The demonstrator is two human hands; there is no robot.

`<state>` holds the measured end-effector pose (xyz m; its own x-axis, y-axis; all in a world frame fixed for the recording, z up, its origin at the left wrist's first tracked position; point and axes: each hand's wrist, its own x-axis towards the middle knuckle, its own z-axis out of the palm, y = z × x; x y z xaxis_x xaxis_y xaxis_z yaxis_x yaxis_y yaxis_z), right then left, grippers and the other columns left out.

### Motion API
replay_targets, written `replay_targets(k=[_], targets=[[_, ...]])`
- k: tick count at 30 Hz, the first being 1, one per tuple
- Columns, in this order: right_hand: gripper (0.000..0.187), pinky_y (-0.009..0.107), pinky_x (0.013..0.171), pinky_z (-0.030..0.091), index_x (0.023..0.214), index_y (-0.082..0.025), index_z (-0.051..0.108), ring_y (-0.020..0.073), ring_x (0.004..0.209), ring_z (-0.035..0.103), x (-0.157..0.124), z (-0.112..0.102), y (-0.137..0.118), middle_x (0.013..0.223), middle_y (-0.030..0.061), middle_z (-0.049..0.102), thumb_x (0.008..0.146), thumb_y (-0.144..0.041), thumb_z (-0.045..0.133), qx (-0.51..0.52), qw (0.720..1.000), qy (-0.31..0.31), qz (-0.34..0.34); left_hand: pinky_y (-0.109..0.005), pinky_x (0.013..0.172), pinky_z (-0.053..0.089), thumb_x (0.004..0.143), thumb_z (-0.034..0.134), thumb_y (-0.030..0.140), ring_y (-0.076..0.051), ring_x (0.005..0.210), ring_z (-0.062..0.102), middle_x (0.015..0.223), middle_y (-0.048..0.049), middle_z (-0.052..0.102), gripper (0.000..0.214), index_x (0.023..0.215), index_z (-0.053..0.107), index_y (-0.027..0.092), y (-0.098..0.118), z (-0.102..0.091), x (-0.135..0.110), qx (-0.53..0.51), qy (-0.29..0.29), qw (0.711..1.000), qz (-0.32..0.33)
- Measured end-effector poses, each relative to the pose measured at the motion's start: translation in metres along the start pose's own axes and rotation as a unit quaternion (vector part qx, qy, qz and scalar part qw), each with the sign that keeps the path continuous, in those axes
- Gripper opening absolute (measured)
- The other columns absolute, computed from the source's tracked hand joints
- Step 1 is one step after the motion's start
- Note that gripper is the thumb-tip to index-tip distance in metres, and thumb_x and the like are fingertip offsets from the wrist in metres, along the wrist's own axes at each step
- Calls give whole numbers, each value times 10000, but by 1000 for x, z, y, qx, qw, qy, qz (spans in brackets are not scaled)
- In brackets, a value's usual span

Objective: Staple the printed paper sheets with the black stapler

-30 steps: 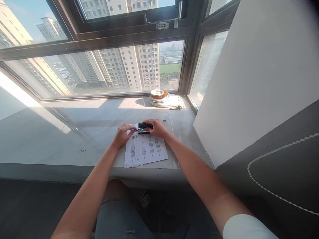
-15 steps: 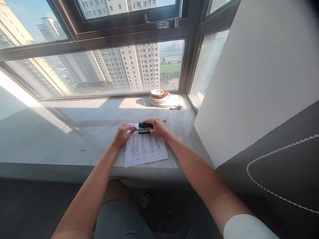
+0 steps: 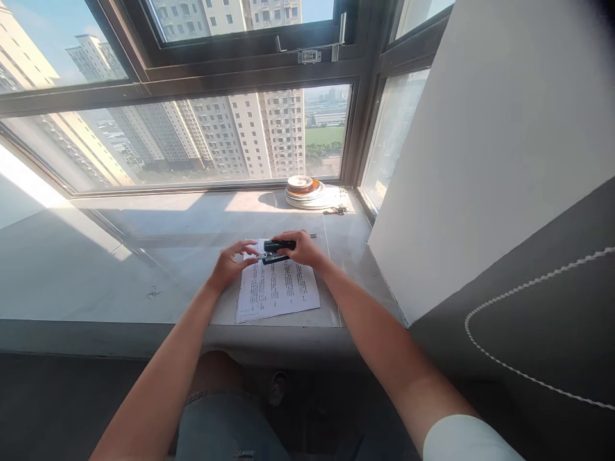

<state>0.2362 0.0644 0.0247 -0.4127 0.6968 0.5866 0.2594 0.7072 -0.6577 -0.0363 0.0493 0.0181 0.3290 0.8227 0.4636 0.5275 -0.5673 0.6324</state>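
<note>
A black stapler (image 3: 279, 246) is held above a printed sheet of paper (image 3: 278, 291), its upper and lower arms spread apart. My right hand (image 3: 302, 248) is closed round the stapler's right end. At the other end, the thumb and fingers of my left hand (image 3: 234, 261) pinch a small pale metal part of it; the fingertips' exact contact is too small to see well. The sheet lies on the grey ledge (image 3: 192, 282), partly covered by both hands and the stapler. A short strip (image 3: 313, 235), probably staples, lies just beyond my right hand.
Round stacked coils or rolls (image 3: 303, 192), white and amber, sit at the back by the window (image 3: 240, 137), with a small dark tangle (image 3: 336, 210) beside them. A wall (image 3: 461, 160) bounds the right side. A beaded cord (image 3: 500, 355) hangs at right.
The stapler has tilted and its arms show wider apart. My left fingers have spread somewhat at its left end. The whole view has shifted slightly.
</note>
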Motion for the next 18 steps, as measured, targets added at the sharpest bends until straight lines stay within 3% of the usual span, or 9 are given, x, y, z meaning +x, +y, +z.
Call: replay_targets(k=[4,7,13,18], targets=[[397,324,896,507,1135,-256,792,200,940,697,0,11,-9,974,25,766,776,-88,792,-28,996,-63,-62,-358,874,513,777,839,462,-217,904,684,944,-27,764,376,1081,754,258,0,3,1,6,-14,1000,23],[411,328,917,488,1153,-282,781,199,967,681,-1,18,-18,979,16,755,791,-88,781,-38,994,-73,-65,-339,841,501,758,851,464,-201,856,657,892,-19,740,350,1018,761,248,-2,3,0,9,0,999,38],[337,296,887,507,1185,-206,755,181,937,683,-3,26,-21,1017,36,750,852,-159,734,28,1000,11,-7,-322,772,472,769,823,494,-179,783,599,817,-13,704,309,892,738,224,0,2,6,1,57,998,23],[355,313,952,512,1173,-244,763,213,1015,695,-3,40,-20,1048,27,764,821,-213,790,-40,996,20,74,-303,721,476,908,656,484,-172,770,609,857,-34,721,285,950,706,206,-8,-1,14,-8,135,990,-38]])
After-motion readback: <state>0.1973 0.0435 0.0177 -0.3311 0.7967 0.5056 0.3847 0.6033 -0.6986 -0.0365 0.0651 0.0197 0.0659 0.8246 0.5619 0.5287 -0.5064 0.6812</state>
